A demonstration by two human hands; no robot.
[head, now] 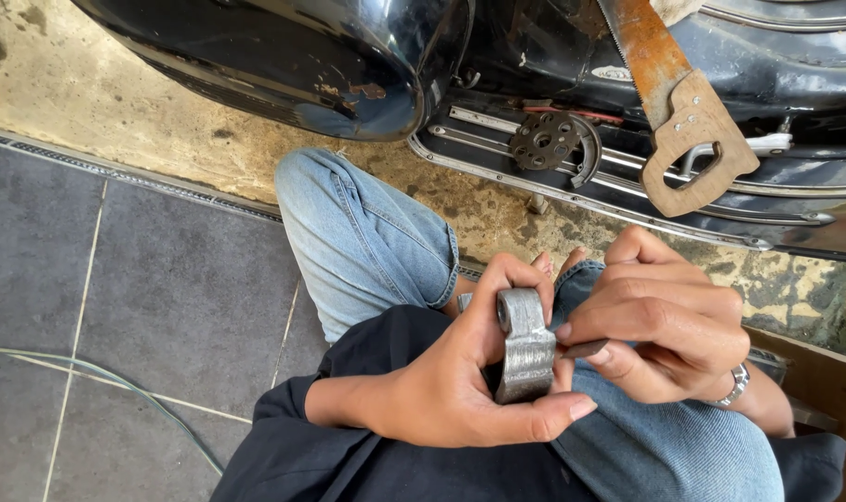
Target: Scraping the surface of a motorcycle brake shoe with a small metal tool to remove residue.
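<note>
Two hands over my lap: left hand (451,386) grip closed round the grey metal bracket (525,344), right hand (665,321) pinching a small dark strip (586,350) against its side; surface appears rough, so work likely unfinished.

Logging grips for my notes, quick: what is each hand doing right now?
Left hand: closed around a grey metal part.
Right hand: pinching a small dark piece against that part.

left hand (451,372) gripping, right hand (665,321) apparently pinching
</note>
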